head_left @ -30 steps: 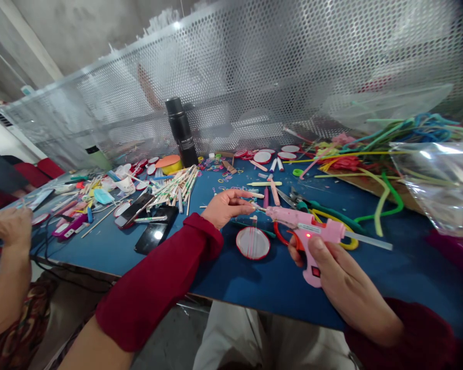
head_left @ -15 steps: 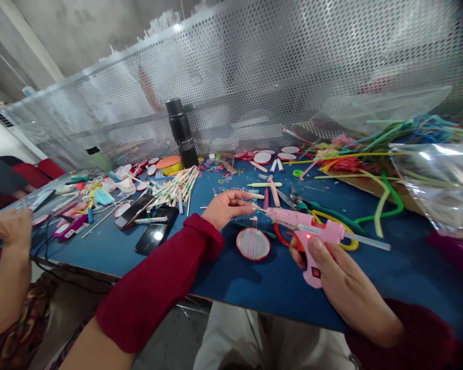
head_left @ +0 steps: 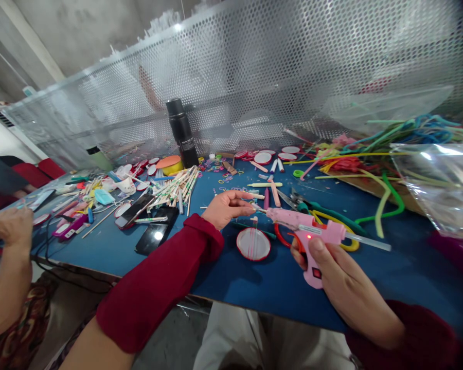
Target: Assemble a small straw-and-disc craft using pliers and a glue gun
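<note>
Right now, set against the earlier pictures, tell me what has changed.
Very little: the clear glue stick seems to jut slightly less from the back of the pink glue gun. Nothing was visibly taken hold of or let go. The right hand still grips the gun, the left hand stays near its nozzle, and the red-rimmed lid keeps its place.

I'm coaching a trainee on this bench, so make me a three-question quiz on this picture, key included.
1. Which holds the pink glue gun? (a) left hand (b) right hand (c) neither
2. True or false: the gun's nozzle points toward the left hand.
3. Fill in: the round white disc lying nearest the person has a ____ rim.

Key: 1. b, the right hand. 2. True. 3. Red.
</note>
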Available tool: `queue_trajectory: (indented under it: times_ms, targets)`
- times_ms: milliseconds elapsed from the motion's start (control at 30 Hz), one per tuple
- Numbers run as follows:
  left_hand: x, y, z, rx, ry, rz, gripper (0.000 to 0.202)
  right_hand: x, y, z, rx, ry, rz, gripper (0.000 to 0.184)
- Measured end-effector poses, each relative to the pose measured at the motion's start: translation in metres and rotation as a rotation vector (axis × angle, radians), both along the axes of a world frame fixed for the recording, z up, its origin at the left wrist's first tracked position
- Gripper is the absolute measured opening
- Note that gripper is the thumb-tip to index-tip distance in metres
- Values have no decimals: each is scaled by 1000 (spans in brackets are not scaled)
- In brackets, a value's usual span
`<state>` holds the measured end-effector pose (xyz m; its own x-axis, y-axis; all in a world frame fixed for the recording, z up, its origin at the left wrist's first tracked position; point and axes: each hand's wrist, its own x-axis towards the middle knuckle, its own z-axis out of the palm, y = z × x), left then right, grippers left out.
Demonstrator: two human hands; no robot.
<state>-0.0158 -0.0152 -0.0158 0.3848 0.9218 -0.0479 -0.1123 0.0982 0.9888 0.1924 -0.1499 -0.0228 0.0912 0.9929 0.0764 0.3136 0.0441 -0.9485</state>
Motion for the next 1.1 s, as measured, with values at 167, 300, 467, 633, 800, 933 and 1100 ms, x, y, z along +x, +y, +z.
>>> queue_trajectory:
  times_ms: [167, 300, 467, 633, 800, 933, 1100]
  targets:
    - [0, -1, 1, 1, -21, 2, 53, 0, 0, 2, 12, -15, 4, 67]
    - [0, 1, -1, 11, -13, 2, 54, 0, 0, 0, 21, -16, 9, 67]
    - [0, 1, -2, 20, -7, 3, 52, 1, 1, -2, 24, -34, 13, 67]
    - [0, 1, -2, 15, -21, 0, 50, 1, 0, -1, 25, -27, 9, 66]
    - [0, 1, -2, 15, -23, -2, 48, 0, 1, -1, 6, 40, 41, 62]
    - [0, 0, -2, 8, -39, -3, 50, -1, 1, 1, 25, 53, 52, 59]
    - [0, 1, -2, 4, -57, -5, 51, -1, 0, 2, 29, 58, 61, 61]
